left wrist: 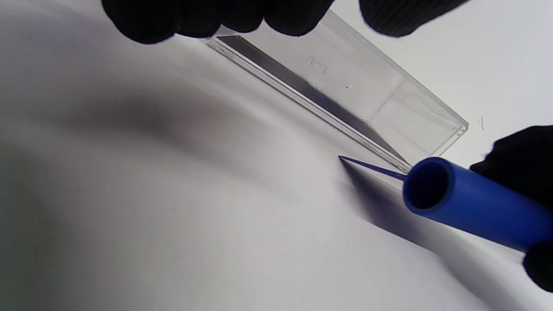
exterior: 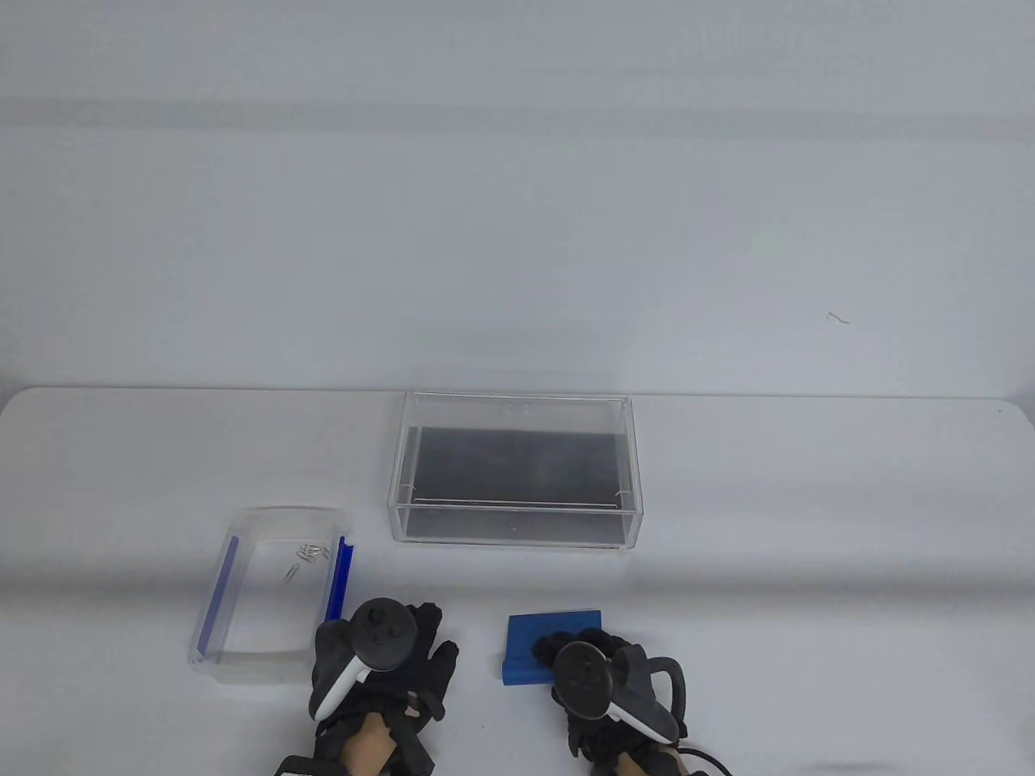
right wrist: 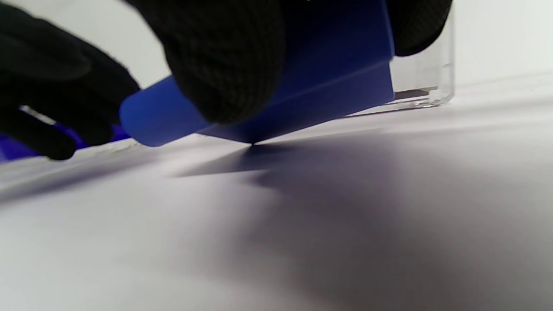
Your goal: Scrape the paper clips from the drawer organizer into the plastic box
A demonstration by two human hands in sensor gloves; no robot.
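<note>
- Right hand [exterior: 602, 687] at the near edge of the counter [exterior: 808, 525], fingers [right wrist: 224, 60] gripping a blue scraper [exterior: 546, 643].
- Scraper: flat blade with a tube-like rolled handle [left wrist: 466, 198]; tilted, one blade corner touching the counter, rest raised (right wrist view).
- Thumb on top of the blade, other fingers wrapped at the handle end.
- Left hand [exterior: 380, 655] lies just left of the scraper, beside the box's [exterior: 267, 594] near right corner. Fingers spread, holding nothing; fingertips [left wrist: 190, 17] hang loose in the left wrist view.
- Cannot tell if the left hand touches the box wall.
- Box: clear plastic with blue strips [exterior: 218, 594] along its two long sides, on the counter's left, open on top.
- Paper clips [exterior: 307, 556]: small cluster in the box's far right part, one clip lying a little apart nearer the middle.
- Organizer [exterior: 513, 469]: clear acrylic tray with dark floor, counter centre, far from the hands, just right of and behind the box, not touching it.
- No clips made out in the organizer; too small to be sure.
</note>
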